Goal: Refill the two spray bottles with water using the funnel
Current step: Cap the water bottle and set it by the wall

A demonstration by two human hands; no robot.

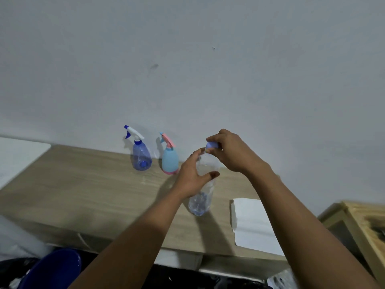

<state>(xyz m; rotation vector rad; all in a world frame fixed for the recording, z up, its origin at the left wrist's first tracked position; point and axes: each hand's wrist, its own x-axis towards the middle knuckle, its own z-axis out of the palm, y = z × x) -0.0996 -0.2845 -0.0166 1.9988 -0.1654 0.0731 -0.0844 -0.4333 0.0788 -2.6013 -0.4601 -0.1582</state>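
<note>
A clear plastic water bottle [201, 202] stands on the wooden table [83, 184]. My left hand [192, 177] grips its upper body. My right hand [231, 152] pinches its light blue cap [211, 145] at the top. Against the wall stand two spray bottles: a translucent blue one [141, 156] with a white and blue trigger head, and to its right a light blue one [170, 160] with a pink trigger and pink base. I see no funnel in this view.
A white sheet of paper [253, 224] lies on the table's right part, reaching past the front edge. A dark blue round object [54, 270] sits below the table at lower left. A wooden box or crate [362, 228] stands at the right.
</note>
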